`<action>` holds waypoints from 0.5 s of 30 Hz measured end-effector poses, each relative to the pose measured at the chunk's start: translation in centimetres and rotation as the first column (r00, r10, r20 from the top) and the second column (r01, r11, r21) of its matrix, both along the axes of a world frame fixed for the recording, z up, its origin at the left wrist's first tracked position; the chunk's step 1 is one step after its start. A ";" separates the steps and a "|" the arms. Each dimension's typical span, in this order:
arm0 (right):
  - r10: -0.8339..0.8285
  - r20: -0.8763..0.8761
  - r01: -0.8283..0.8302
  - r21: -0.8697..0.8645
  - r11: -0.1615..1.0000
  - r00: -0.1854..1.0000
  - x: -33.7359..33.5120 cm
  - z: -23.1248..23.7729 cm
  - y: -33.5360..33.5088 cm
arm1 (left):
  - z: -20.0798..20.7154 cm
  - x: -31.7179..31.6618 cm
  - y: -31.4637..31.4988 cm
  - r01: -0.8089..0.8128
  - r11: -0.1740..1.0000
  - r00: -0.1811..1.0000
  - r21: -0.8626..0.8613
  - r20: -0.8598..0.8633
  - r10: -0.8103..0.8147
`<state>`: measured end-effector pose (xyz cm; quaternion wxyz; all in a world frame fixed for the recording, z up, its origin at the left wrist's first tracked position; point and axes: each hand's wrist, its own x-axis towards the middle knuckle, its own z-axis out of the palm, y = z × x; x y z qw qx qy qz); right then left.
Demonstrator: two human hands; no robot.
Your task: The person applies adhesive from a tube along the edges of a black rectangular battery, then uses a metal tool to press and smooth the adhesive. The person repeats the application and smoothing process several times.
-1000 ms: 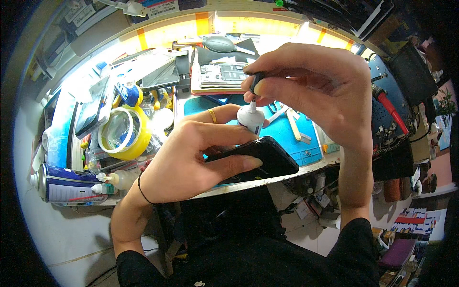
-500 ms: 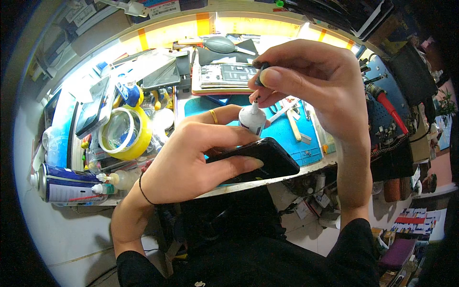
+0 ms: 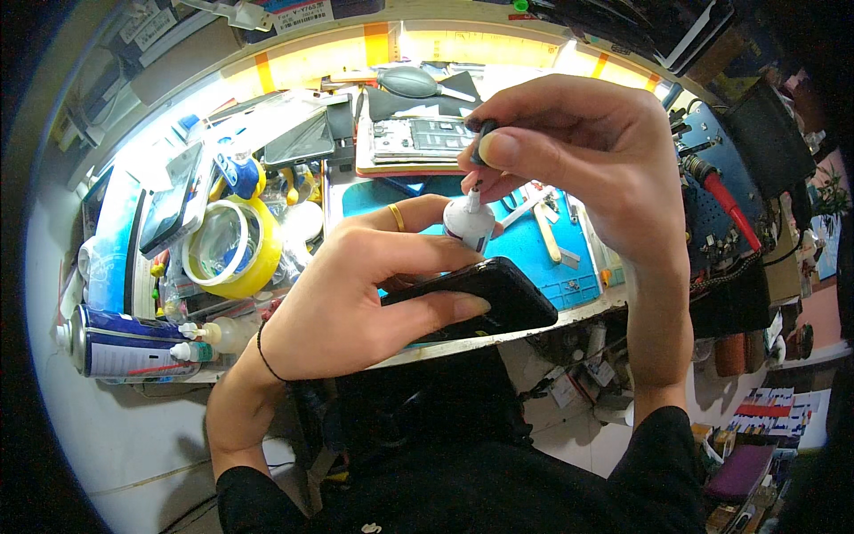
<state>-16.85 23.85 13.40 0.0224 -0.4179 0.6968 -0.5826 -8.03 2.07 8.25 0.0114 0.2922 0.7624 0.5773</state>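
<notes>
Cluttered workbench [image 3: 267, 107], left hand [image 3: 356, 294] gripping phone [image 3: 489, 298], glue bottle [image 3: 468, 222], right fingers [image 3: 525, 147] pinching cap [image 3: 483, 142]

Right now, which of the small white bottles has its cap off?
The white bottle in the left hand; the two by the spray can are capped.

cluttered workbench [image 3: 569, 313] under bright strip light [image 3: 463, 44] w/ blue mat [image 3: 534, 245], yellow tape roll [image 3: 233, 245], spray can [image 3: 120, 343]; pale floor [image 3: 116, 445] below, boxes bottom right.

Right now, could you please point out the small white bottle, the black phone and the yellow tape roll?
small white bottle [image 3: 466, 222], head view, on its body.
black phone [image 3: 498, 298], head view, on its dark back.
yellow tape roll [image 3: 262, 258], head view, on its outer rim.
</notes>
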 end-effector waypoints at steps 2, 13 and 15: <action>0.004 0.010 -0.004 -0.007 1.000 1.000 0.0 0.0 0.0 | 0.2 0.0 0.0 -0.005 1.000 1.000 -0.010 -0.005 0.005; 0.000 0.016 0.000 0.014 1.000 1.000 0.0 0.1 0.1 | 0.1 0.0 0.0 0.006 1.000 1.000 -0.004 -0.007 -0.006; -0.014 -0.031 0.016 0.037 0.999 0.999 0.3 0.3 0.3 | 0.2 0.0 0.0 0.003 1.000 1.000 -0.019 -0.002 -0.003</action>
